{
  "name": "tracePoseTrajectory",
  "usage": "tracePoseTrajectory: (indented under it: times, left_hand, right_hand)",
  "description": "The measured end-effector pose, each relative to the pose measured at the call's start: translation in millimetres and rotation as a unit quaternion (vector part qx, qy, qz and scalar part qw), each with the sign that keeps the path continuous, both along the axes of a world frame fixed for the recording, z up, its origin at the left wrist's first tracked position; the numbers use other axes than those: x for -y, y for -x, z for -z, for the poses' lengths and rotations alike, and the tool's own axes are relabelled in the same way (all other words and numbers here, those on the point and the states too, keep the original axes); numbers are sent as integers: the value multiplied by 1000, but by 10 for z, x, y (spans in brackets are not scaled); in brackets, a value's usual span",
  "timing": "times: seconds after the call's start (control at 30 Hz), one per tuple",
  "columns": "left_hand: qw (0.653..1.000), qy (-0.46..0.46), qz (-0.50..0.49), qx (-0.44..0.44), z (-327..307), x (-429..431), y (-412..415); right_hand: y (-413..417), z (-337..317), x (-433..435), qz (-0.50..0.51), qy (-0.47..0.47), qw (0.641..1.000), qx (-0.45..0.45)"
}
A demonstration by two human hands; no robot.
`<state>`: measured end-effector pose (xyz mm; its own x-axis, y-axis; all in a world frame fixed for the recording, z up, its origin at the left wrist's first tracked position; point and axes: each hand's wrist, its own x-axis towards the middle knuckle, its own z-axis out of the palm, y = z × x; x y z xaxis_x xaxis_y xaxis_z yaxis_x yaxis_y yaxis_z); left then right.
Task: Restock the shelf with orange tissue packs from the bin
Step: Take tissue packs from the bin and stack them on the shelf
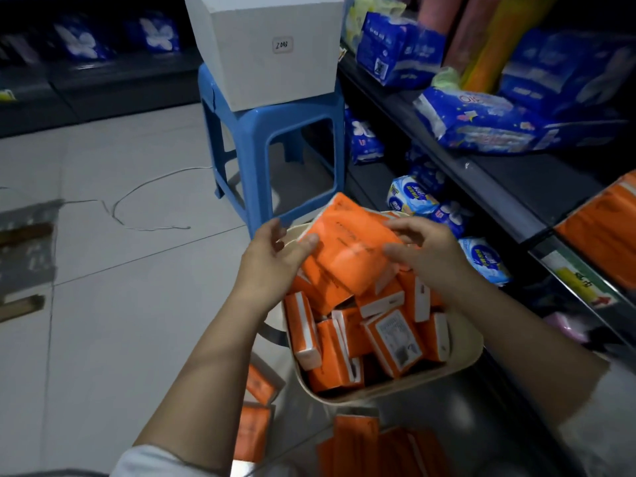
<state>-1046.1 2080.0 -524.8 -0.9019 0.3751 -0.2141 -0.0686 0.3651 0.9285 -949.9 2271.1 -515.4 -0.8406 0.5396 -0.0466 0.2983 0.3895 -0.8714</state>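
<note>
A cream bin (406, 390) on the floor is full of orange tissue packs (392, 335). One orange pack (351, 246) is lifted above the pile. My left hand (272, 256) holds its left edge, thumb on top. My right hand (426, 249) grips its right side with curled fingers. The dark shelf (481, 187) runs along the right, with orange packs (605, 228) stacked on it at the far right.
A blue plastic stool (241, 132) carrying a white box (272, 49) stands just behind the bin. Blue-wrapped packs (495, 125) fill the shelf levels. More orange packs (254, 428) lie on the tiled floor near me. A thin cable (137, 208) loops across the tiles.
</note>
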Motion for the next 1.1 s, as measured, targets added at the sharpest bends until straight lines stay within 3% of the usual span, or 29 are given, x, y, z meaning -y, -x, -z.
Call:
tracePoseTrajectory:
  times: [0.1,0.23,0.4,0.63,0.9,1.1]
  left_hand:
    - [993,-58,-23,96,-20,25,18]
    - [989,-67,-127,46,-8,91,83]
    - [974,-56,-219,-22,18,126,165]
    - [973,-60,-218,-45,-20,72,153]
    - [980,-73,-183,-32,-113,-36,29]
    - [993,-42,-96,-50,-223,-203,-359]
  right_hand:
    - [77,-28,221,-79,45,996,-25]
    - [249,210,244,-45,69,996,23]
    - [376,766,223,-62,-91,967,231]
    - [380,1233,401,-45,-222,934,277]
    - [48,909,271,-23,-86,974,208]
    - [-618,534,-52,38,-12,982,182]
